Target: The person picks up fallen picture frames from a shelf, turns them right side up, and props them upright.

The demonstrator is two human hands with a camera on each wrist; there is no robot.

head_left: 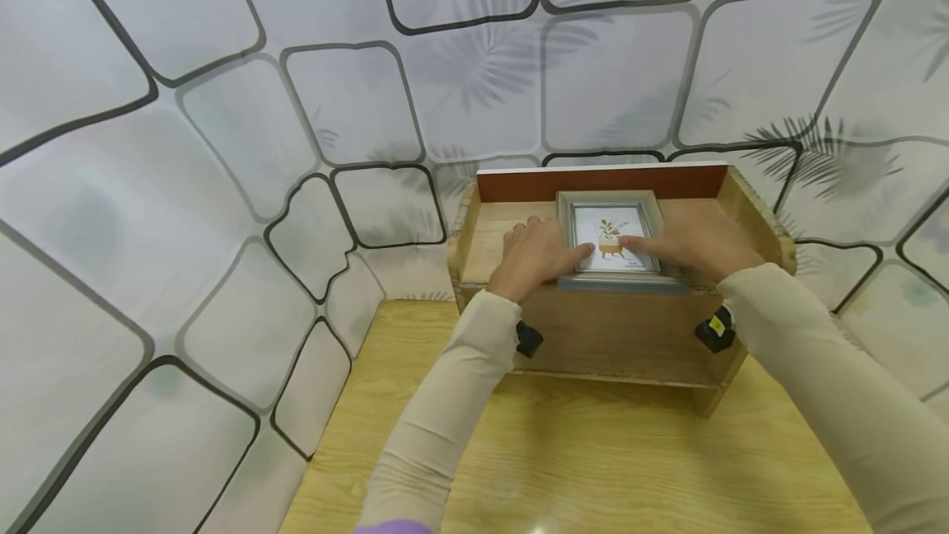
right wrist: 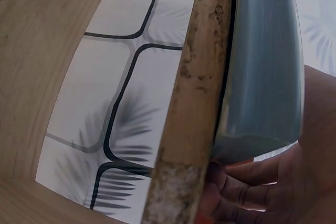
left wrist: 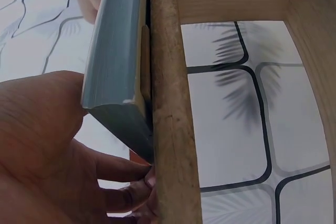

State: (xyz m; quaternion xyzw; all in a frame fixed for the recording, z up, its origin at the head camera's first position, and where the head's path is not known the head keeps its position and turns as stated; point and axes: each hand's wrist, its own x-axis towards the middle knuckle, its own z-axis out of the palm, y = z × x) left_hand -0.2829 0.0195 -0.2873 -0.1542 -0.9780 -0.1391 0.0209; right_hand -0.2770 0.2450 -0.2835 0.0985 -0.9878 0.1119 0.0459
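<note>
A silver-grey picture frame (head_left: 610, 198) with a potted-plant print lies tilted back on the upper board of a small wooden shelf (head_left: 608, 332). My left hand (head_left: 537, 254) holds the frame's left side, its thumb over the front. On the opposite side, my right hand (head_left: 693, 241) grips it likewise, thumb pointing inward across the picture. In the left wrist view, the frame's blue-grey edge (left wrist: 115, 45) lies along the worn board edge (left wrist: 170, 98), with curled fingers (left wrist: 121, 169) beside its corner. The right wrist view has curled fingers (right wrist: 247, 187) under the other corner.
The shelf stands on a light wood-grain table (head_left: 593, 452) against a patterned wall covering (head_left: 482, 97). Raised side panels (head_left: 764, 213) and a reddish-brown back strip (head_left: 600, 181) border the upper board. Below it is an open compartment.
</note>
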